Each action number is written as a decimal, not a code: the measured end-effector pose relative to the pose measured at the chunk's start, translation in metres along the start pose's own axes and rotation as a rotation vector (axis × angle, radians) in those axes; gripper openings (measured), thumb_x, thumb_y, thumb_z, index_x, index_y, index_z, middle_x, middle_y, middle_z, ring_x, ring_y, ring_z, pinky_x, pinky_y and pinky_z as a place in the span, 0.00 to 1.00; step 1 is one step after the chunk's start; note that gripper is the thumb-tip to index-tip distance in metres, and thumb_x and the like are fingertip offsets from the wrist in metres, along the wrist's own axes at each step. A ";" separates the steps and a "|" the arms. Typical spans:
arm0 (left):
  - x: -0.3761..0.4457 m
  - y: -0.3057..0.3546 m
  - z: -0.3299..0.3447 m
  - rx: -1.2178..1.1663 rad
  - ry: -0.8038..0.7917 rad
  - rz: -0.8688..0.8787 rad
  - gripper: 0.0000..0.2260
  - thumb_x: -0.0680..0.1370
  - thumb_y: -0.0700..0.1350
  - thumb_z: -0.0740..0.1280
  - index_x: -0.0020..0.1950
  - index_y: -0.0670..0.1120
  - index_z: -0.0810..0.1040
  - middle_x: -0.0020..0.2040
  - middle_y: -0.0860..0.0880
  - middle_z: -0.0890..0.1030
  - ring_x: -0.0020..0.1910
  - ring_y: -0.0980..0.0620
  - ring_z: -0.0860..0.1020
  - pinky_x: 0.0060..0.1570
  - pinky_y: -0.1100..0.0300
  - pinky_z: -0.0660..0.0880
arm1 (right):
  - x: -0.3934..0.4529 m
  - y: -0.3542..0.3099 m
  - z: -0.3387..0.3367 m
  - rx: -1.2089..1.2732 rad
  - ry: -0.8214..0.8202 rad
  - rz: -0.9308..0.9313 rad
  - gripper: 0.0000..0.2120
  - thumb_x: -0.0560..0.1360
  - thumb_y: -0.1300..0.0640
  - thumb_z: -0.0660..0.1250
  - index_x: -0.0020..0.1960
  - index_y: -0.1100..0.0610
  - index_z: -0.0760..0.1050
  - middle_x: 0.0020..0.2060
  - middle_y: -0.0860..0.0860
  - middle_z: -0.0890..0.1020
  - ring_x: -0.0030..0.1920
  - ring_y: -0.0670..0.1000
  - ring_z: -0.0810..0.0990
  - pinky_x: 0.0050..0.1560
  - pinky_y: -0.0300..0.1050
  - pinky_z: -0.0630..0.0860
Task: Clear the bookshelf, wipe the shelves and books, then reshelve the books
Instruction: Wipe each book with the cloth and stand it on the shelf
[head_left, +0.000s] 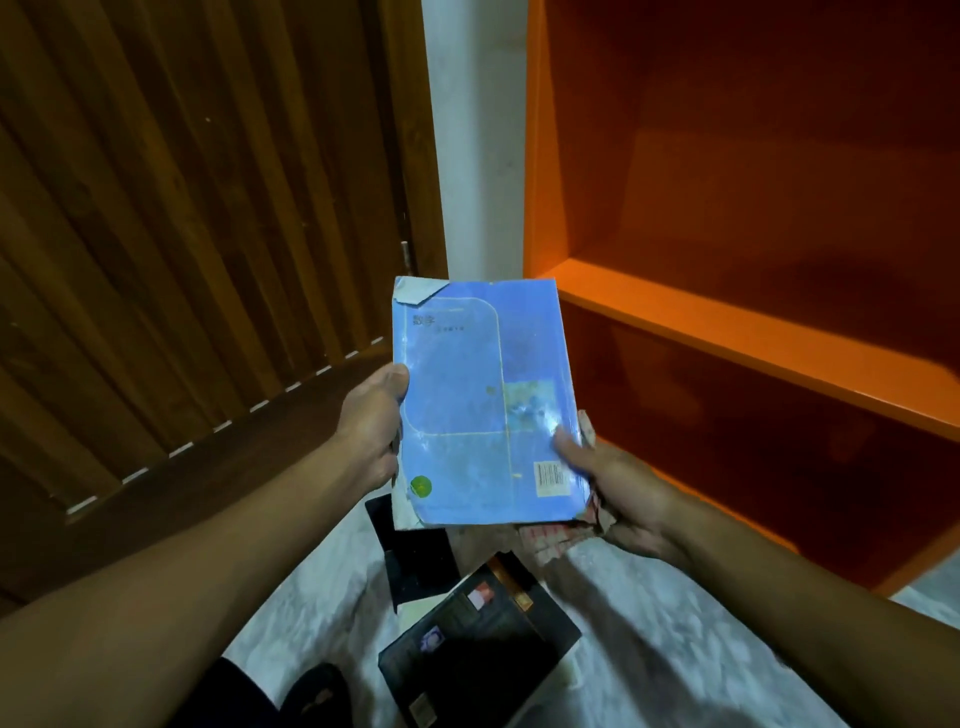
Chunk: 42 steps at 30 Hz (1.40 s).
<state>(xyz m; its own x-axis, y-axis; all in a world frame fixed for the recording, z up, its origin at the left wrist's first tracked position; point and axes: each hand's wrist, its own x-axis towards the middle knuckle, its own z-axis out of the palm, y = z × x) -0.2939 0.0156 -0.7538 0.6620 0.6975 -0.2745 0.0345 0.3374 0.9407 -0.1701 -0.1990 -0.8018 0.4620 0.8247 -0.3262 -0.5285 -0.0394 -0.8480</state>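
Both hands, left hand (371, 423) and right hand (618, 486), grip worn blue textbook (488, 400) by its edges, cover up, before bare orange bookshelf (727, 332), likely for wiping.

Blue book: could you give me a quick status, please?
Both hands, left and right, hold blue book. Shelves bare. Dark books on floor.

Worn glossy paper book cover (483, 405), glossy orange bookshelf (727, 332)
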 end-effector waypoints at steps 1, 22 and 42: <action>-0.001 -0.002 0.002 0.037 0.013 0.031 0.12 0.85 0.47 0.59 0.53 0.48 0.82 0.54 0.44 0.86 0.52 0.39 0.84 0.56 0.37 0.79 | -0.003 -0.001 0.006 -0.088 -0.039 -0.022 0.18 0.81 0.54 0.63 0.70 0.48 0.71 0.60 0.51 0.83 0.57 0.55 0.84 0.55 0.54 0.82; -0.010 -0.023 0.059 0.139 0.167 0.306 0.26 0.68 0.39 0.60 0.67 0.50 0.69 0.54 0.46 0.82 0.52 0.44 0.83 0.52 0.37 0.80 | -0.008 0.013 0.045 -1.218 0.246 -0.653 0.13 0.74 0.48 0.70 0.53 0.51 0.69 0.46 0.46 0.70 0.47 0.45 0.69 0.42 0.38 0.63; -0.036 0.014 0.026 0.084 -0.426 0.238 0.22 0.83 0.33 0.58 0.75 0.50 0.67 0.61 0.41 0.83 0.54 0.41 0.84 0.48 0.49 0.83 | 0.011 -0.062 0.001 -0.848 0.538 -0.964 0.30 0.70 0.71 0.57 0.69 0.54 0.73 0.66 0.45 0.77 0.70 0.51 0.73 0.69 0.57 0.70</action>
<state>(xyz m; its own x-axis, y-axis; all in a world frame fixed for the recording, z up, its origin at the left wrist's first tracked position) -0.2977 -0.0218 -0.7256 0.9054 0.4229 0.0390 -0.1059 0.1359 0.9851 -0.1330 -0.1872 -0.7524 0.7098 0.4134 0.5703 0.6499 -0.0720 -0.7566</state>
